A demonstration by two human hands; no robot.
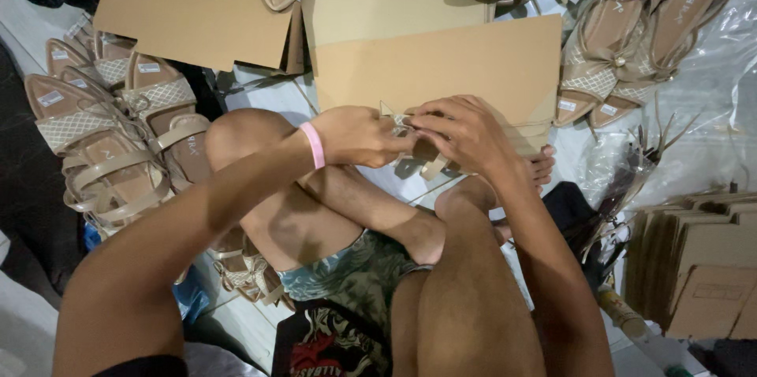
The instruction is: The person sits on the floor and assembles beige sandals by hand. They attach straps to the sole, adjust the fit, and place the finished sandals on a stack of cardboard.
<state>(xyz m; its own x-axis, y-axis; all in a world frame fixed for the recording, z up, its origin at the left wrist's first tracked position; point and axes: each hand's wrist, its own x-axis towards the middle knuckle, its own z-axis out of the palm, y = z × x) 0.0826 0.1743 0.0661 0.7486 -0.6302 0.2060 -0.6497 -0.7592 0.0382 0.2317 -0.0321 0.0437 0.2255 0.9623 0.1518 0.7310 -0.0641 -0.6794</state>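
So the person is sitting cross-legged on the floor, knees up, and both hands are working right over the shins on one beige sandal. That sandal is the thing to keep your eye on, so I'm placing everything else off it.

The left hand, the one with a pink wristband just behind it, is curling closed around the sandal's near end, fingers wrapped on it. The right hand is pressing in from the other side, fingertips pinching the woven strap part at the top of the sandal. Most of the shoe is hiding under the two hands, only bits of strap and sole are poking out below them.

Just beyond the sandal a flat cardboard sheet is lying on the floor, almost touching the knuckles. Off to the left of the sandal a row of matching strappy sandals is sitting in pairs. To its right and nearer the person, a stack of folded cardboard boxes is leaning together. Farther back left another cardboard piece is lying flat, and far right beyond the sheet a pile of bow-topped sandals is resting on clear plastic.
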